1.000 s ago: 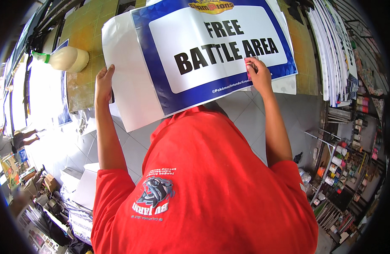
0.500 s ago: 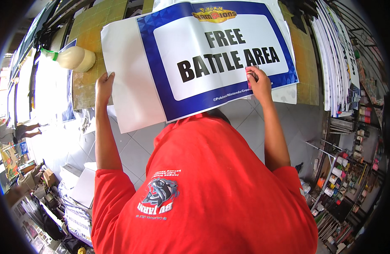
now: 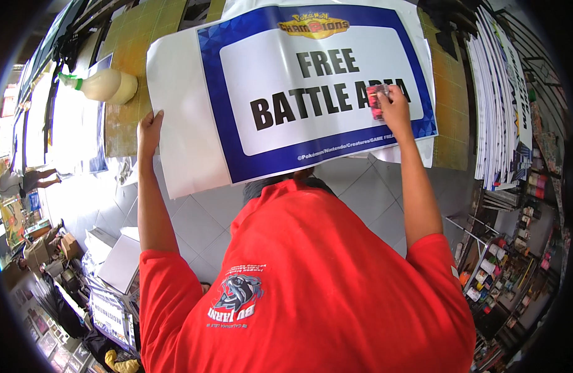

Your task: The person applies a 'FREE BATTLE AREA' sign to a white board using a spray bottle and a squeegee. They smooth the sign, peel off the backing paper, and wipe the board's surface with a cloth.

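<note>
A large printed poster (image 3: 268, 74), white with a blue border and bold black lettering, lies over the worktable in front of me. Its blank white left part (image 3: 181, 112) hangs past the table's near edge. My left hand (image 3: 150, 130) pinches the outer left edge of that white part. In my right hand (image 3: 395, 110) is a small, flat red squeegee (image 3: 375, 102), pressed on the poster's right side over the lettering. The fingertips behind the squeegee are partly hidden.
A cream-filled bottle (image 3: 112, 86) with a green top lies left of the poster on the yellowish tabletop (image 3: 137, 37). Stacked printed boards (image 3: 489, 105) stand at right, above racks of small rolls (image 3: 492, 264). Boxes and papers (image 3: 115, 267) crowd the lower left.
My right hand has moved right and slightly up with the squeegee, which now shows more fully. The poster looks smoother and its lower right lies lower. My left hand has shifted slightly left and down.
</note>
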Available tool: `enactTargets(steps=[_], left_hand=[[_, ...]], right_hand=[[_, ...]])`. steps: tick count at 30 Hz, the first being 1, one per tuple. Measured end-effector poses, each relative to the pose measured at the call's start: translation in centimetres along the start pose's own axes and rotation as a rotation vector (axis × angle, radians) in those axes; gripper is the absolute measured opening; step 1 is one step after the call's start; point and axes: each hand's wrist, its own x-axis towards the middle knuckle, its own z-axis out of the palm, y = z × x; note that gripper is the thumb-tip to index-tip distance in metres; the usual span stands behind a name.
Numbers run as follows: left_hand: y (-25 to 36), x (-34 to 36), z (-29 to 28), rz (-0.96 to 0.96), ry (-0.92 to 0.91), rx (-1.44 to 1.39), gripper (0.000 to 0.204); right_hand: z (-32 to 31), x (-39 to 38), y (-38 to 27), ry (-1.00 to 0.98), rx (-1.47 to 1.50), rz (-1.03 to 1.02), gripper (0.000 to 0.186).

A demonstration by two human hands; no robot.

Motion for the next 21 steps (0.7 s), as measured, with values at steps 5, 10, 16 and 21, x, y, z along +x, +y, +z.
enactTargets(steps=[5,10,16,21], left_hand=[[-0.6,0.0,-0.6,-0.056,-0.02,-0.021,0.038],[-1.6,0.9,-0.9,-0.002,-0.034,-0.025,0.038],[-0.7,1.1,-1.2,0.128,-0.026,0.143,0.042],[-0.8,1.0,-1.2,0.126,-0.049,0.118,0.041]], right_hand=[[3.7,-1.9,-1.4,0.26,-0.295,0.006,0.032],[3.7,-2.1,-2.9,0.292,-0.307,-0.06,0.031],[1.2,-6.1,-5.8,-0.022,-0.488,-0.297,0.027],[3.9,-14.6,-10.3,-0.16,-0.47,-0.385,0.028]])
